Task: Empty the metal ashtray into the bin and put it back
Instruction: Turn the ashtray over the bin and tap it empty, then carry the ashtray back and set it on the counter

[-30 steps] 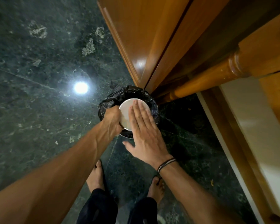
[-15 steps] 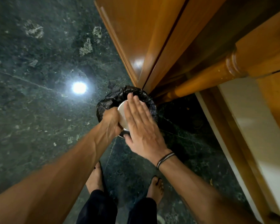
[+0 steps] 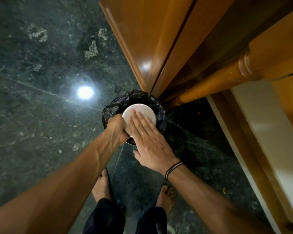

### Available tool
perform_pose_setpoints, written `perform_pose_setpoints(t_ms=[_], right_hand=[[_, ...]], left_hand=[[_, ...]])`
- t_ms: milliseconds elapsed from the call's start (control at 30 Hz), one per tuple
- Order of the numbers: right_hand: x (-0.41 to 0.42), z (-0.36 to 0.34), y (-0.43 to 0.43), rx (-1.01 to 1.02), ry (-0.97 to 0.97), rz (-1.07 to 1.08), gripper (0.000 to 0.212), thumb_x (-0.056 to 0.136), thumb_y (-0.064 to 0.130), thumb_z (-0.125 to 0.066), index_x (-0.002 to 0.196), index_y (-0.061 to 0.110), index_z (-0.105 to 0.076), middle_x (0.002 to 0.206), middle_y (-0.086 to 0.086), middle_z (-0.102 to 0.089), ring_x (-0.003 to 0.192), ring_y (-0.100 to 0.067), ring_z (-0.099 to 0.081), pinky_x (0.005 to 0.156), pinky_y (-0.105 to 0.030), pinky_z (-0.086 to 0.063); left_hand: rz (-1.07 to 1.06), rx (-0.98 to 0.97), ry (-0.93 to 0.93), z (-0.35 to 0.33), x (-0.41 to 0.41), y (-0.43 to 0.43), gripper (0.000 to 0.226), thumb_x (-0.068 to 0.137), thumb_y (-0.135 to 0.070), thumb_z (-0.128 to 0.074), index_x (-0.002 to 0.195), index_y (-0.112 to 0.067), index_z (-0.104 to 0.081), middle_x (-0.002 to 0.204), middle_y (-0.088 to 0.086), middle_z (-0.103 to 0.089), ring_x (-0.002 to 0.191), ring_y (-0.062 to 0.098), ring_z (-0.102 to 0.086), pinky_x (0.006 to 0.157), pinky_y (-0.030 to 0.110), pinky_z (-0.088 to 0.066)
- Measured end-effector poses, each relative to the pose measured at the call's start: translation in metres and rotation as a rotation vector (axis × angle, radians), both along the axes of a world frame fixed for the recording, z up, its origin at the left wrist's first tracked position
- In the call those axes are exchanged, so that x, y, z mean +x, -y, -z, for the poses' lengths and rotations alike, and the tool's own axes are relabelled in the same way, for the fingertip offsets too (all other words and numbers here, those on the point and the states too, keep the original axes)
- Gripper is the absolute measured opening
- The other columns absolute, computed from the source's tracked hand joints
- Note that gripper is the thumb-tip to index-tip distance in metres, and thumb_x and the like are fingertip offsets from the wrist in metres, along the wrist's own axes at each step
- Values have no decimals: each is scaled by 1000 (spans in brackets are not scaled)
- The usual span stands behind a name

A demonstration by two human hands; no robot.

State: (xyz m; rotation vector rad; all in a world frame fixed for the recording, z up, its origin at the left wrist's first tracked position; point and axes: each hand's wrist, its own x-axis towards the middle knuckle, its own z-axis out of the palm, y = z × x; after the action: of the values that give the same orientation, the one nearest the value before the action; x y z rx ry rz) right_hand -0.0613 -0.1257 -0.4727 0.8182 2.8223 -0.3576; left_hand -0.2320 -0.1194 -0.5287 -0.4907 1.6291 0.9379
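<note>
We look straight down on a dark green marble floor (image 3: pixel 41 115); a bright lamp reflection (image 3: pixel 85 92) sits at about 10 o'clock from the bin. Glossy orange-brown wooden furniture (image 3: pixel 150 39) fills the field from 12 to 3 o'clock, with a turned wooden leg (image 3: pixel 218 85) running toward the bin.

The bin (image 3: pixel 161 115), lined with a crumpled black bag, stands on the floor against the foot of the furniture, just above centre.

Our left hand (image 3: pixel 117 129) comes in from 7 o'clock and grips the ashtray's edge at its 8 o'clock side, fingers curled closed around the rim. Our right hand (image 3: pixel 149 142) comes in from 5 o'clock, fingers straight and held close together, lying flat on the ashtray's upper face. A dark cord bracelet (image 3: pixel 173 168) circles the right wrist.

The metal ashtray (image 3: pixel 142 110) is held over the bin mouth. It shows a round, pale, smooth, matte disc face with a thin rim; roughly its 5-to-8 o'clock part is covered by our hands. We cannot tell its contents.

Two bare feet (image 3: pixel 101 184) stand at 6 o'clock.
</note>
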Motion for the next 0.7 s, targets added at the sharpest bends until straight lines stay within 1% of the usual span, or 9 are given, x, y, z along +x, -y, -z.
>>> perform_pose_setpoints(t_ms=[67, 167, 233, 300, 367, 467, 533, 600, 700], right_hand=[[1, -1, -5, -40, 3, -18, 113, 95, 35, -75, 174, 1, -3, 184, -21, 5, 172, -35, 5, 141, -49, -4], [5, -12, -10, -102, -155, 126, 111, 98, 48, -73, 175, 2, -8, 185, -18, -2, 173, -32, -2, 141, -44, -6], [2, -27, -14, -229, -239, 332, 104, 101, 52, -69, 176, 10, -10, 186, -12, -7, 173, -28, -8, 140, -40, -11], [-5, -41, -21, -462, -280, 687, 92, 104, 54, -67, 176, 18, -22, 183, -8, -25, 169, -27, -26, 136, -42, -29], [-16, -55, -35, -770, -261, 1068, 78, 105, 65, -59, 166, 19, -44, 166, -11, -53, 154, -34, -51, 121, -51, -49], [-29, -79, -52, -1316, -181, 1476, 89, 94, 86, -54, 154, 21, -50, 144, -21, -61, 124, -46, -70, 97, -53, -64], [-30, -100, -54, -1513, -177, 1566, 86, 86, 89, -63, 142, 25, -47, 138, -24, -56, 125, -52, -68, 101, -57, -63], [-31, -123, -51, -1594, -245, 1597, 82, 83, 85, -71, 135, 25, -47, 137, -22, -55, 133, -52, -62, 109, -61, -59], [-31, -168, -41, -1639, -350, 1602, 83, 83, 73, -82, 142, 24, -49, 148, -21, -56, 139, -48, -58, 114, -62, -55]], left_hand=[[-8, 20, 5, 1, -4, 2, 43, 106, -15, -49, 136, 5, -72, 128, 26, -80, 115, 43, -80, 87, 59, -70], [1, 23, -17, -9, -2, 3, 45, 104, -16, -49, 141, 2, -69, 134, 27, -77, 119, 47, -78, 93, 67, -67], [2, 30, -41, -22, -1, 2, 44, 105, -17, -52, 141, 2, -69, 137, 28, -76, 123, 51, -76, 99, 73, -64], [-13, 33, -81, -33, 2, 3, 43, 106, -17, -54, 141, 2, -69, 141, 29, -75, 126, 52, -75, 106, 73, -61], [16, 31, -119, -49, 3, 5, 39, 108, -19, -54, 136, 2, -71, 138, 26, -77, 123, 49, -75, 106, 65, -62], [124, 46, -182, -81, 6, 4, 24, 111, -21, -53, 111, -8, -72, 110, 16, -76, 91, 36, -73, 86, 47, -59], [232, 42, -277, -105, 7, 9, 26, 113, -26, -50, 103, -12, -70, 96, 10, -72, 87, 31, -66, 78, 40, -51], [301, 105, -348, -141, 8, 17, 37, 116, -31, -45, 91, -19, -70, 88, 5, -70, 84, 28, -65, 73, 35, -48], [382, 199, -400, -198, 7, 34, 46, 118, -34, -40, 87, -20, -71, 86, 5, -73, 77, 21, -68, 64, 31, -52]])
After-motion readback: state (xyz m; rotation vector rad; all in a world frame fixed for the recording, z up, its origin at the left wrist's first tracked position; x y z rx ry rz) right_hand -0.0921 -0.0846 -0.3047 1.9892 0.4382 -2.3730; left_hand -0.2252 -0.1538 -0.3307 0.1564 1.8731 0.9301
